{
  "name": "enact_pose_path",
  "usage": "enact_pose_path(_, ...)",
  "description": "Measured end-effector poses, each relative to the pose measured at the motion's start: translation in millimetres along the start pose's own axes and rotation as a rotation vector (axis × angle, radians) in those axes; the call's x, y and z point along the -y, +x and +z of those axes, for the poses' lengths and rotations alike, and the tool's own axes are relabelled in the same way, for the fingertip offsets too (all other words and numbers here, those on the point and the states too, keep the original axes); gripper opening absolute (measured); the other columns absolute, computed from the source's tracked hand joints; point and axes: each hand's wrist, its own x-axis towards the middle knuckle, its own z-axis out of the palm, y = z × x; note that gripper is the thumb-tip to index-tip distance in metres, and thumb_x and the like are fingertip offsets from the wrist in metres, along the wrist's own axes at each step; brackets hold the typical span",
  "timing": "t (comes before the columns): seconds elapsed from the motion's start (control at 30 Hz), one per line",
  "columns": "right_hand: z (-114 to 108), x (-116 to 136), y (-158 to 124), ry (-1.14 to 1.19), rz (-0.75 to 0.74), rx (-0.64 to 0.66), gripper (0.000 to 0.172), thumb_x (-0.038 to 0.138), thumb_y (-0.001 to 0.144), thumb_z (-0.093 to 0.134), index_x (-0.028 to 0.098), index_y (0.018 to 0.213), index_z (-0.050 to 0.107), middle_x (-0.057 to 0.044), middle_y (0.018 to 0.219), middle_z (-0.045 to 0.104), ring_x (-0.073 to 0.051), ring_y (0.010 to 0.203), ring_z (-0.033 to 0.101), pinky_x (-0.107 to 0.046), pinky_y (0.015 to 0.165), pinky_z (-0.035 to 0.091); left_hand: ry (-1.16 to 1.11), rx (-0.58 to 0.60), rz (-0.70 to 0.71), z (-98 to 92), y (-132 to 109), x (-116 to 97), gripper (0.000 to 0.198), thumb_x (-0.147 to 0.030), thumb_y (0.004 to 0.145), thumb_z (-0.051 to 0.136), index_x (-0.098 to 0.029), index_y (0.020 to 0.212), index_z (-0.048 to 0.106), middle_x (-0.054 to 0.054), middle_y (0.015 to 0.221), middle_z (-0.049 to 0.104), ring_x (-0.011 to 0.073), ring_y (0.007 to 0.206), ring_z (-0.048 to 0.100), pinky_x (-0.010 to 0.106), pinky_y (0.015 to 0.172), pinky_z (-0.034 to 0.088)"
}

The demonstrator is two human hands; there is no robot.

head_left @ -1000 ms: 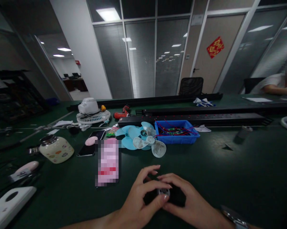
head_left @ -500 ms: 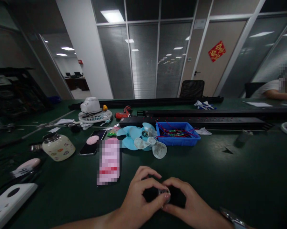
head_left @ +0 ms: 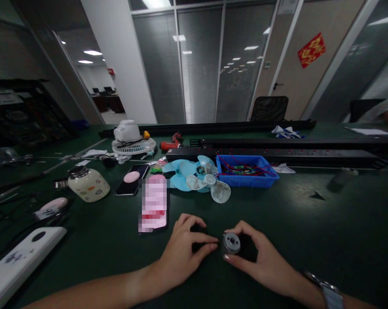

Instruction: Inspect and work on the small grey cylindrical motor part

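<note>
The motor-like metal cylinder (head_left: 231,243) sits at ten o'clock from the right hand (head_left: 271,262), whose grip spans it between thumb and finger, its axis near upright. The left hand (head_left: 180,249), at nine o'clock from it, is empty, fingertips nearly meeting; half a second ago it touched the cylinder.

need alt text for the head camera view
A person's right hand holds a small grey metal cylinder at a dark green table, the left hand just beside it. Behind are pale blue plastic fan blades and a blue plastic box of wires.
</note>
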Motion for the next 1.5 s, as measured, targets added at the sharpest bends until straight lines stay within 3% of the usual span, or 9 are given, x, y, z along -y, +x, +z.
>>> enact_pose_path(0.2, -0.5, 1.2, 0.4, -0.033, -0.023, -0.002, 0.022, 0.026, 0.078, 0.075, 0.021, 0.092, 0.058, -0.001, 0.095, 0.066, -0.020, 0.093, 0.064, -0.036, 0.086, 0.050, 0.118, -0.003, 0.033, 2.4, -0.3, 2.9, 0.027, -0.030, 0.087, 0.067, -0.037, 0.113, 0.072, 0.008, 0.118, 0.058, 0.0296, 0.111, 0.047, 0.048, 0.090, 0.045)
enact_pose_path(0.3, -0.2, 0.6, 0.3, -0.046, -0.045, -0.018, 0.023, 0.024, 0.077, 0.075, 0.022, 0.093, 0.058, -0.001, 0.095, 0.066, -0.020, 0.092, 0.064, -0.035, 0.085, 0.051, 0.119, -0.014, 0.049, 2.2, 1.7, 3.7, 0.025, -0.029, 0.086, 0.068, -0.038, 0.109, 0.073, 0.007, 0.117, 0.059, 0.0299, 0.111, 0.048, 0.047, 0.088, 0.045)
enact_pose_path(0.5, 0.8, -2.9, 0.8, -0.080, -0.054, 0.017, 0.029, 0.033, 0.076, 0.079, 0.022, 0.097, 0.062, -0.002, 0.099, 0.066, -0.022, 0.095, 0.062, -0.038, 0.085, 0.050, -0.110, -0.155, 0.078, -7.8, 13.5, -12.3, 0.015, -0.023, 0.089, 0.065, -0.026, 0.101, 0.075, 0.005, 0.100, 0.069, 0.0245, 0.101, 0.057, 0.041, 0.088, 0.045)
enact_pose_path(0.73, 1.9, -1.6, 1.2, -0.107, -0.061, 0.047, 0.030, 0.037, 0.073, 0.083, 0.020, 0.092, 0.067, -0.002, 0.092, 0.064, -0.023, 0.090, 0.059, -0.036, 0.080, 0.047, -0.319, -0.046, 0.179, -5.5, 12.0, -30.1, 0.013, -0.020, 0.090, 0.066, -0.023, 0.100, 0.073, -0.001, 0.096, 0.076, 0.0164, 0.092, 0.067, 0.030, 0.086, 0.045)
enact_pose_path(1.03, 0.3, 1.7, 2.9, -0.100, -0.087, 0.054, 0.028, 0.035, 0.073, 0.083, 0.020, 0.090, 0.067, -0.002, 0.092, 0.065, -0.022, 0.090, 0.058, -0.035, 0.080, 0.045, -0.222, 0.080, 0.261, -17.8, 14.8, -30.1, 0.015, -0.019, 0.092, 0.063, -0.023, 0.104, 0.070, -0.002, 0.103, 0.076, 0.0157, 0.095, 0.069, 0.029, 0.088, 0.045)
enact_pose_path(1.5, 1.0, -3.1, 1.9, -0.076, -0.111, 0.060, 0.033, 0.036, 0.073, 0.083, 0.022, 0.097, 0.066, -0.001, 0.096, 0.066, -0.022, 0.094, 0.057, -0.035, 0.083, 0.043, -0.205, 0.045, 0.312, -17.0, 11.9, -26.5, 0.019, -0.018, 0.090, 0.064, -0.022, 0.106, 0.072, 0.001, 0.104, 0.075, 0.0164, 0.096, 0.066, 0.030, 0.085, 0.049)
